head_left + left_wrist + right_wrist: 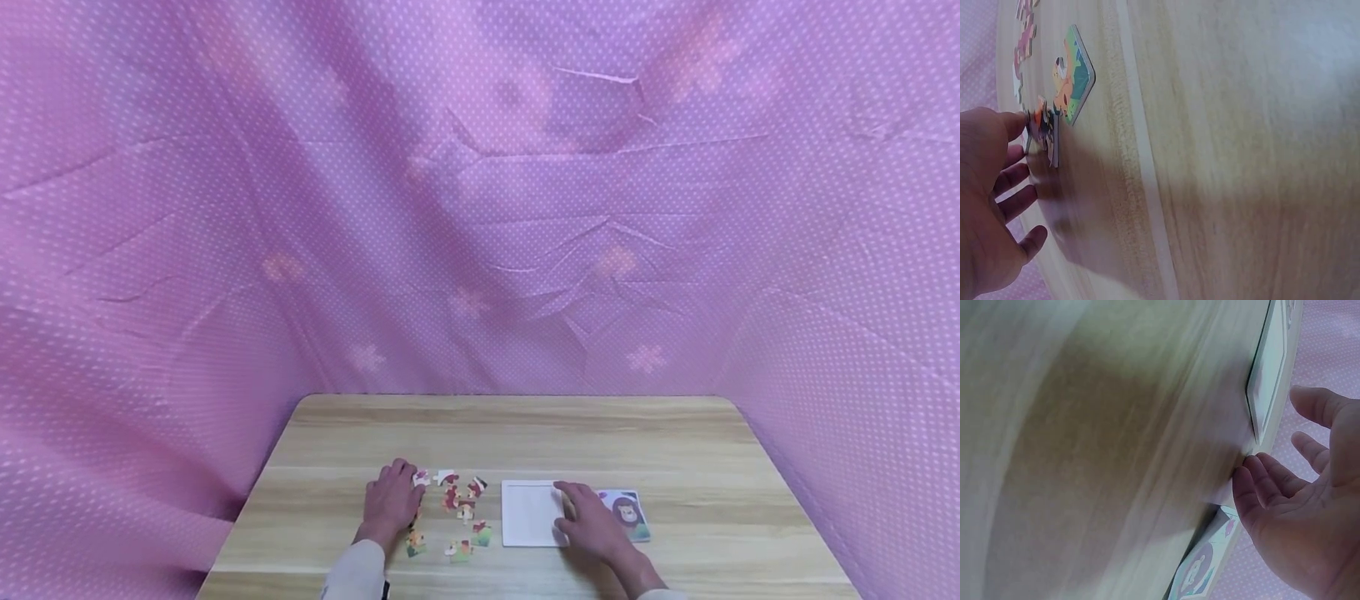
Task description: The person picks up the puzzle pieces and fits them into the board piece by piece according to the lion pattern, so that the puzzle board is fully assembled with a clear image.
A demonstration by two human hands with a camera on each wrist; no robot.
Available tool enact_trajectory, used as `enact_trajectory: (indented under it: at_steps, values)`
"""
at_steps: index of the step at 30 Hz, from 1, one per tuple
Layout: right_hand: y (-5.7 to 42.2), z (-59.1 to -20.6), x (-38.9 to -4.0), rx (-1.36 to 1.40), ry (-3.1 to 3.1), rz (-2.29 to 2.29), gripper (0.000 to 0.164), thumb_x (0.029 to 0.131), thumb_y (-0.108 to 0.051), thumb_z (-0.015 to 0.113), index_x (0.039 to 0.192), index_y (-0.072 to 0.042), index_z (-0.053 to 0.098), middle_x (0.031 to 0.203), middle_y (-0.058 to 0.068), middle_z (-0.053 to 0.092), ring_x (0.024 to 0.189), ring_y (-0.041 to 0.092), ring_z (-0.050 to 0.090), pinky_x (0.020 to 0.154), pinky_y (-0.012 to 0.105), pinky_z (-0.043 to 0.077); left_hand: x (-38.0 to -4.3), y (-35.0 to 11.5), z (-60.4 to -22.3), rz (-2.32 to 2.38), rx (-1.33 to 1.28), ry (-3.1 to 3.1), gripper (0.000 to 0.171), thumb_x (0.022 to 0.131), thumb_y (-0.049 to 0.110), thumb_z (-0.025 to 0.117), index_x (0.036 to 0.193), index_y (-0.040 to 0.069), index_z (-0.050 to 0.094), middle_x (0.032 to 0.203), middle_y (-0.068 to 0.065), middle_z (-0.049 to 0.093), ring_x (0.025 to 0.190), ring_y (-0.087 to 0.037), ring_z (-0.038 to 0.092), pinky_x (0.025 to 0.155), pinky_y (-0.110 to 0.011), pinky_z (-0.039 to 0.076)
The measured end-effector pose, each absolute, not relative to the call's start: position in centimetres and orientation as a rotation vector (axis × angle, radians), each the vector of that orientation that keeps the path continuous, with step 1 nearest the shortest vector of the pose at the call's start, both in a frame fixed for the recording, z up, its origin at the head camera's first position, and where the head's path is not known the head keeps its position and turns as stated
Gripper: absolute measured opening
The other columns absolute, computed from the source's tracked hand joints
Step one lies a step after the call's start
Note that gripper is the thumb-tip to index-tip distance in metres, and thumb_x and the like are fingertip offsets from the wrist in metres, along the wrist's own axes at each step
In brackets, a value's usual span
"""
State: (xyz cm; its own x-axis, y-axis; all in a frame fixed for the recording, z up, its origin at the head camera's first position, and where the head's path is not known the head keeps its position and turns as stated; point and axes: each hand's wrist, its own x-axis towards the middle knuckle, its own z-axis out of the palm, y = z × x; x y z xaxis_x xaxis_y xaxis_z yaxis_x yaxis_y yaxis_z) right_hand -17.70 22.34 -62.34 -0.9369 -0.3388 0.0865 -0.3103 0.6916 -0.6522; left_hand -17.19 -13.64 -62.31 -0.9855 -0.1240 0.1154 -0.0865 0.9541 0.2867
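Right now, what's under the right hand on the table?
The right hand lies across the right edge of the white puzzle tray and the left part of the lion picture card. Whatever else lies beneath the palm, such as a loose piece, is covered.

- Your head camera looks forward and down from above the near edge, far back enough to take in the whole worktop (675, 442) and the pink cloth (480, 208) behind it.
- Your left wrist camera sits low and close, tilted sideways, facing your left hand (988, 200) and the puzzle pieces (1054, 106).
- Your right wrist camera, equally close and tilted, faces your right hand (1300, 519) beside the white tray (1269, 375).
- Each wrist view shares its hand's patch of worktop with the head view.
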Motion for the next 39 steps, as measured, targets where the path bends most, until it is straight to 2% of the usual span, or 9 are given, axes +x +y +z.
enact_trajectory:
  at_steps: [8, 14, 27, 39]
  values:
    - [22.1, -63.0, -17.6, -0.555, 2.923, -1.024, 0.061, 0.071, -0.018, 0.076, 0.129, -0.009, 0.059, 0.134, 0.016, 0.055, 0.122, 0.038, 0.051, 0.101, 0.058, 0.04, -17.5, -13.6, -62.3, -0.379, 0.132, -2.967, 0.037, 0.091, 0.033, 0.064, 0.118, 0.008, 0.062, 0.122, -0.011, 0.056, 0.109, -0.032, 0.053, 0.086, -0.056, 0.045]
    - [22.0, -63.5, -17.6, -0.582, 2.966, -1.004, 0.061, 0.069, -0.016, 0.078, 0.126, -0.002, 0.061, 0.134, 0.019, 0.054, 0.123, 0.04, 0.049, 0.103, 0.057, 0.037, -17.6, -13.5, -61.9, -0.375, 0.134, -2.967, 0.037, 0.091, 0.031, 0.065, 0.119, 0.008, 0.062, 0.122, -0.01, 0.056, 0.109, -0.031, 0.054, 0.086, -0.055, 0.046]
    - [22.1, -64.1, -17.8, -0.551, 2.928, -0.992, 0.068, 0.069, -0.014, 0.076, 0.132, -0.001, 0.056, 0.142, 0.018, 0.046, 0.132, 0.04, 0.041, 0.107, 0.06, 0.031, -17.5, -13.3, -62.7, -0.366, 0.171, -2.973, 0.037, 0.092, 0.033, 0.062, 0.122, 0.01, 0.061, 0.123, -0.009, 0.054, 0.11, -0.028, 0.052, 0.087, -0.053, 0.046]
    - [22.4, -64.4, -17.6, -0.556, 2.904, -0.988, 0.07, 0.069, -0.019, 0.078, 0.133, -0.001, 0.055, 0.144, 0.018, 0.045, 0.132, 0.04, 0.041, 0.107, 0.058, 0.033, -17.4, -13.3, -62.8, -0.383, 0.177, -2.976, 0.038, 0.091, 0.033, 0.064, 0.121, 0.01, 0.061, 0.122, -0.009, 0.055, 0.109, -0.029, 0.053, 0.086, -0.053, 0.046]
